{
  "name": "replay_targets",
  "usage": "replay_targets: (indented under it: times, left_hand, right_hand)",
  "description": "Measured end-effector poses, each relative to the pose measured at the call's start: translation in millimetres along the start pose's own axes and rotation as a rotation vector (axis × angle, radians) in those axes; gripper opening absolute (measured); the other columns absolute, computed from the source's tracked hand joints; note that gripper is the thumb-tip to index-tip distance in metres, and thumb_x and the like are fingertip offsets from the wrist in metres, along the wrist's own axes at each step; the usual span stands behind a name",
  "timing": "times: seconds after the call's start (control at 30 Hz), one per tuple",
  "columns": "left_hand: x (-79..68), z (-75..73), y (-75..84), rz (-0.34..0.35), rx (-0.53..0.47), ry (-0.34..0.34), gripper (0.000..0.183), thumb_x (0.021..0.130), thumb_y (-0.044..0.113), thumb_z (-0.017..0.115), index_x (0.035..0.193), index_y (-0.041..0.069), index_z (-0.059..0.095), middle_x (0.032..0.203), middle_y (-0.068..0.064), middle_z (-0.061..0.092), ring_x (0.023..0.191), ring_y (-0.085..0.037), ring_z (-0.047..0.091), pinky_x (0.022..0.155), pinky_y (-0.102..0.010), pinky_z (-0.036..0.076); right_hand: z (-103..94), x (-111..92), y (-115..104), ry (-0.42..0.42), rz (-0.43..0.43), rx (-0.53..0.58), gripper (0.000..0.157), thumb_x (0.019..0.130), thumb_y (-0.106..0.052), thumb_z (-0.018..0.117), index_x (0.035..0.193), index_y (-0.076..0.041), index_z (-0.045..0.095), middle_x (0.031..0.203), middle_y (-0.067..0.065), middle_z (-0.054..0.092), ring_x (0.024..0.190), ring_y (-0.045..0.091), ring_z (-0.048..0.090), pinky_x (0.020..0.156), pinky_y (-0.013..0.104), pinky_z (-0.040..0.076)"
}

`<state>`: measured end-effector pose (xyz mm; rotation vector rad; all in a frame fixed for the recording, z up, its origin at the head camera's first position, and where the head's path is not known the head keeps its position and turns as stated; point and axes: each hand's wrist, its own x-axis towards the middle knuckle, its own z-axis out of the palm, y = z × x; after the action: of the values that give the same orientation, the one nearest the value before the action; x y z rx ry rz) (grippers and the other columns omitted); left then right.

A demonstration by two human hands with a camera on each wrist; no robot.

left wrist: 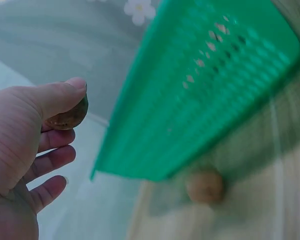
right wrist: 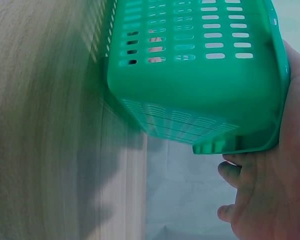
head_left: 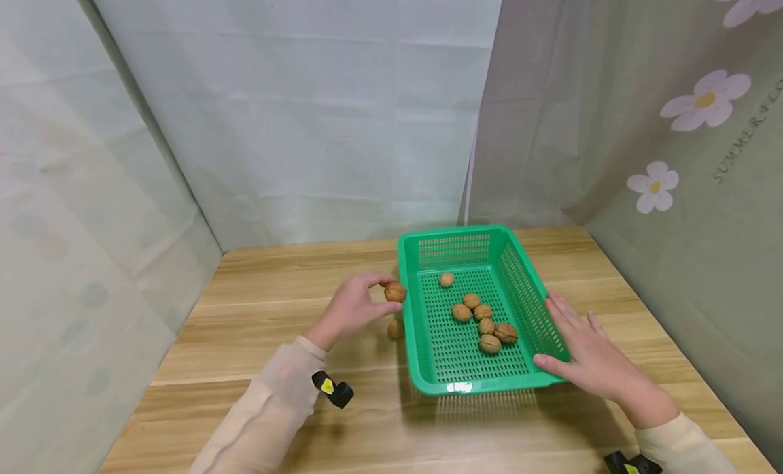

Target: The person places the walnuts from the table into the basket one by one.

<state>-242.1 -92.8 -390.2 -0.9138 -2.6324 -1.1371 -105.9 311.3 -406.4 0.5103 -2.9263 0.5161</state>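
A walnut [head_left: 395, 292] is pinched between the thumb and fingers of my left hand [head_left: 351, 307], just beside the left rim of a green plastic basket [head_left: 418, 351]. The left wrist view shows the same walnut [left wrist: 70, 116] partly covered by the thumb. Below that hand, a second walnut [head_left: 395, 329] lies on the table next to the basket. Several walnuts [head_left: 489, 344] rest on the basket's perforated floor. My right hand [head_left: 590, 355] rests against the basket's right side near its front corner, fingers fairly straight and thumb on the rim.
The wooden table [head_left: 245, 338] bears the basket, which stands right of its middle. Pale cloth [head_left: 306, 120] hangs behind the table and along both sides, with flowers printed on the right-hand cloth [head_left: 654, 188]. Black straps with small devices [head_left: 333, 389] sit on both wrists.
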Motion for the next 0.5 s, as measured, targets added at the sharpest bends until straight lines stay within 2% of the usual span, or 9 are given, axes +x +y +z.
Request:
replay_targets:
  times: [0.03,0.13,0.23,0.27,0.5]
  left_hand:
    - [2.9,-1.0,6.1,0.023,-0.005,0.000,0.044,0.077,0.030,0.083,0.114,0.010,0.069,0.110,0.001,0.068,0.074,-0.009,0.056,0.085,-0.037,0.051]
    - [12.2,-2.1,22.9,0.075,-0.008,-0.009,0.046,0.078,0.029,0.081,0.117,0.009,0.068,0.112,0.001,0.068,0.074,-0.008,0.054,0.084,-0.035,0.051]
    - [23.2,-0.5,36.0,0.122,-0.019,-0.021,0.047,0.079,0.027,0.081,0.119,0.007,0.067,0.110,0.001,0.067,0.093,-0.009,0.059,0.085,-0.036,0.051]
    - [26.8,0.4,39.7,0.129,-0.024,-0.025,0.047,0.079,0.027,0.081,0.120,0.007,0.067,0.110,0.001,0.067,0.098,-0.010,0.059,0.086,-0.037,0.051]
    - [50.1,9.5,56.0,0.133,-0.025,-0.065,0.048,0.081,0.030,0.080,0.122,0.011,0.066,0.107,0.006,0.065,0.099,-0.009,0.057,0.089,-0.032,0.049]
  right_hand:
    - [-0.3,0.1,0.0,0.001,-0.001,0.000,0.095,0.089,-0.047,0.064,0.154,-0.001,0.011,0.160,0.010,0.004,0.146,0.030,0.004,0.112,0.060,-0.006]
    - [-1.0,0.2,0.1,0.001,-0.002,0.003,0.095,0.089,-0.047,0.064,0.153,-0.001,0.011,0.160,0.010,0.004,0.147,0.028,0.003,0.111,0.061,-0.005]
    - [-1.1,0.4,0.5,0.001,0.000,0.008,0.095,0.089,-0.048,0.063,0.154,-0.001,0.011,0.161,0.009,0.003,0.147,0.027,0.002,0.111,0.061,-0.005]
    - [-1.0,0.5,0.7,0.000,0.001,0.008,0.096,0.089,-0.048,0.063,0.154,-0.001,0.011,0.161,0.009,0.003,0.147,0.027,0.002,0.111,0.061,-0.006]
    - [-0.2,0.5,1.3,-0.001,0.004,0.008,0.095,0.089,-0.049,0.063,0.154,-0.002,0.012,0.161,0.008,0.003,0.147,0.028,0.003,0.111,0.061,-0.004]
